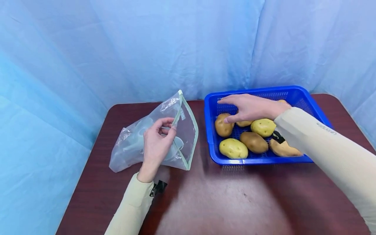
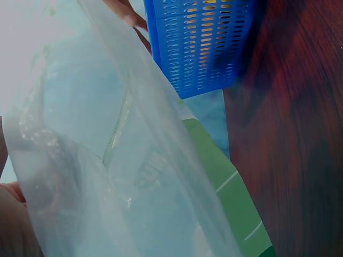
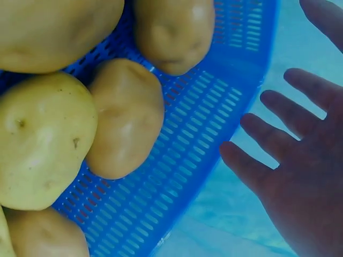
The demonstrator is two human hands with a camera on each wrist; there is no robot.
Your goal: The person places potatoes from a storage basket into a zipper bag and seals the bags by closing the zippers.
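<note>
Head view: left hand (image 1: 155, 143) is pinching the clear zip bag (image 1: 147, 143) upright on the table (image 1: 235, 199); right hand (image 1: 249, 107), fingers straight, is hovering over potatoes (image 1: 233, 148) lying in the blue basket (image 1: 214, 153).

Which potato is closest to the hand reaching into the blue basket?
The brown potato at the basket's left end: the right hand's thumb hovers just over it.

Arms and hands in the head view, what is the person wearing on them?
Both hands, the left hand and the right hand, are bare. Each arm wears a long, close-fitting cream sleeve reaching the wrist. The right sleeve carries small grey lettering, too small to read. A black strap sits at each wrist.
</note>
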